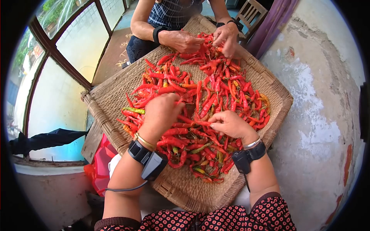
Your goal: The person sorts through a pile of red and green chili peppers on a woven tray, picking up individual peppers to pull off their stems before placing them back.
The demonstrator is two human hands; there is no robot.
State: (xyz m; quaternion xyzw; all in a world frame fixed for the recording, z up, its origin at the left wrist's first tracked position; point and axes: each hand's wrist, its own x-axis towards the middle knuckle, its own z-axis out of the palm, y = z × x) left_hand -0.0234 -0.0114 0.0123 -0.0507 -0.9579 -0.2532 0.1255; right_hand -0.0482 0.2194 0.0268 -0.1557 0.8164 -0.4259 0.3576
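Note:
A big heap of red chili peppers [173, 133], with a few green and orange ones among them, lies in a woven basket tray [110, 98]. My right hand [232, 125] is closed in a pinch on the end of a red chili pepper [203, 123], over the middle of the heap. Left of it, my left hand [162, 112] bends down over the peppers with its fingers curled. Red shows by those fingertips, but the back of the hand hides what they hold, if anything. Both my wrists wear bracelets and dark strapped devices.
Across the tray, another person's hands [187, 41] work at the far peppers. A rough plastered wall [308, 115] rises on the right, windows [58, 100] on the left. A dark folded umbrella [50, 139] and a pink-red bag [103, 165] are at the left; a wooden chair [251, 16] stands behind.

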